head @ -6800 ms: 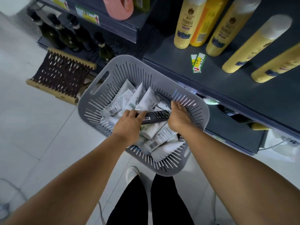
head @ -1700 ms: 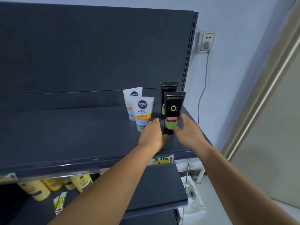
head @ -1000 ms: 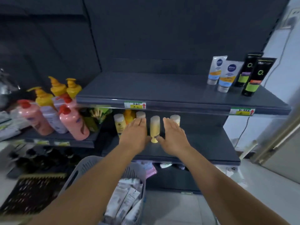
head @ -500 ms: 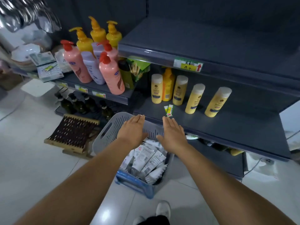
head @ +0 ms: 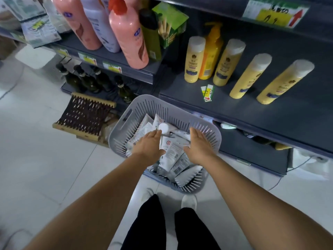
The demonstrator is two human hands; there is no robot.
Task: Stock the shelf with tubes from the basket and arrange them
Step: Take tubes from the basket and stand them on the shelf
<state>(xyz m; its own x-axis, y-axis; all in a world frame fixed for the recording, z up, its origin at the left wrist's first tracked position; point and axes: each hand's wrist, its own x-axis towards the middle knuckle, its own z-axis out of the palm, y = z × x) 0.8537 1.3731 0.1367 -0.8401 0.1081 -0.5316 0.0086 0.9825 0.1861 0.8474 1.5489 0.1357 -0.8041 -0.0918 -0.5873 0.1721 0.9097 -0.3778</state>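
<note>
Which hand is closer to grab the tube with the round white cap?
Probably the left hand: its straight fingertips almost touch the round white cap in the grey slotted plastic basket. The right hand hovers open nearer the basket's right wall.

tubes (head: 171, 152): print unreadable | basket (head: 137, 112): near rim behind forearms | bottles (head: 126, 33): tops cropped

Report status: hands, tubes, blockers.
Left hand and right hand open over basket, no grip yet. Tubes piled loose inside. Nothing in the way.
</note>
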